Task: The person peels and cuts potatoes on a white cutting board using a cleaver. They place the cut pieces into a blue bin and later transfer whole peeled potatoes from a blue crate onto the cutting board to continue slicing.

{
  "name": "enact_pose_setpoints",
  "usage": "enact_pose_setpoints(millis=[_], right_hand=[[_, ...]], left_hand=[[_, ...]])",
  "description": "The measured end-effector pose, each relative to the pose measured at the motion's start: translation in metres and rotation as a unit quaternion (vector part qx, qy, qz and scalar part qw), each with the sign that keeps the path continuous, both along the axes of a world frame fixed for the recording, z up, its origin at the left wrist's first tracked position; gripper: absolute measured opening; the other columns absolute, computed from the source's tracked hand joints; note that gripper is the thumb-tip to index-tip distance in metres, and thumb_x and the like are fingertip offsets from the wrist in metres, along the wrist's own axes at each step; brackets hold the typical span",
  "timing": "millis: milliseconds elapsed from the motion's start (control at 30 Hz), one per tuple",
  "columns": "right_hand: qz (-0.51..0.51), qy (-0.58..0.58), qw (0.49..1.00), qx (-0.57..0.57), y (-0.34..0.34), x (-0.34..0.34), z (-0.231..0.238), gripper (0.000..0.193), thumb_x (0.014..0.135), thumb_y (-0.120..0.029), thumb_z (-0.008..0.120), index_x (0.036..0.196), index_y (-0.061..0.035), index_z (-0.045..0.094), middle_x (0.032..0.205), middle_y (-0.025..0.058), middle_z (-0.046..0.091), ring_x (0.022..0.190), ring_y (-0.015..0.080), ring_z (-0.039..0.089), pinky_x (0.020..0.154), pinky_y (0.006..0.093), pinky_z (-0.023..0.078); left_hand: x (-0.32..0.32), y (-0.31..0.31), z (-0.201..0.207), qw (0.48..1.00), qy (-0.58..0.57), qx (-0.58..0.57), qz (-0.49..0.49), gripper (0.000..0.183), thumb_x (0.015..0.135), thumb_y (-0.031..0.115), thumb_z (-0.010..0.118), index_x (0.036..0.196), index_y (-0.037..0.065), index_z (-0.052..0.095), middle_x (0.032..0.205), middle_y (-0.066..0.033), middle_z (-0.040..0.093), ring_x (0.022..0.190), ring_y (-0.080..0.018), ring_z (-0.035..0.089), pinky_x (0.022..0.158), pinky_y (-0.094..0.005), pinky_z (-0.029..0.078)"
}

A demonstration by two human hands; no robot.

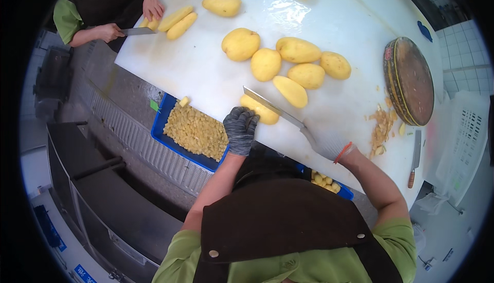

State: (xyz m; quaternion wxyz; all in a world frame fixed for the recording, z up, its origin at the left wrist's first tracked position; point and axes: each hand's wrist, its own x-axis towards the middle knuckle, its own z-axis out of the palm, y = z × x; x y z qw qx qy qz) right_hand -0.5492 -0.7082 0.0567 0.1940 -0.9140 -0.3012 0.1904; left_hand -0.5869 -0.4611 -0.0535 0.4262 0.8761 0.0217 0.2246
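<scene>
My left hand (240, 131), in a dark grey knitted glove, holds a peeled yellow potato (261, 112) at the near edge of the white table (206, 82). In a white glove with a red cuff, my right hand (328, 141) grips a broad-bladed kitchen knife (275, 109). Its blade lies across the top of that potato, pointing up and left; whether it has cut in cannot be seen. Just beyond the blade is a long potato piece (290, 91). Several whole peeled potatoes (297, 50) are clustered behind it.
Below the table's left edge, a blue bin (160, 128) holds diced potato. Another blue bin (347, 194) with potatoes sits partly beneath the table. Rightward are peelings (381, 128), a loose knife (416, 154) and a round chopping block (411, 82). A co-worker's hands (153, 7) cut potatoes far left.
</scene>
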Motion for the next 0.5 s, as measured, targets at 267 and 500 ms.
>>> enact_pose_setpoints(millis=[267, 500], right_hand=[[0.010, 0.052, 0.997, -0.051, 0.014, 0.028, 0.028, 0.022, 0.095, -0.024, 0.049, 0.097, -0.0028, 0.052, 0.075, 0.0210, 0.062, 0.071, 0.0398, 0.061, 0.064, 0.0496, 0.046], [0.008, 0.048, 0.997, -0.057, 0.033, 0.016, -0.013, 0.020, 0.096, -0.023, 0.045, 0.096, -0.0040, 0.050, 0.071, 0.0212, 0.061, 0.066, 0.0394, 0.061, 0.060, 0.0504, 0.046]], left_hand=[[0.003, 0.006, -0.006, 0.999, -0.031, -0.009, -0.025, 0.015, 0.071, 0.002, 0.073, 0.084, 0.001, 0.066, 0.084, -0.0137, 0.062, 0.077, -0.0303, 0.061, 0.068, -0.0386, 0.050], [0.004, 0.007, -0.007, 0.999, -0.038, 0.008, -0.019, 0.016, 0.069, 0.002, 0.074, 0.083, 0.003, 0.065, 0.083, -0.0128, 0.062, 0.077, -0.0296, 0.061, 0.068, -0.0383, 0.051]])
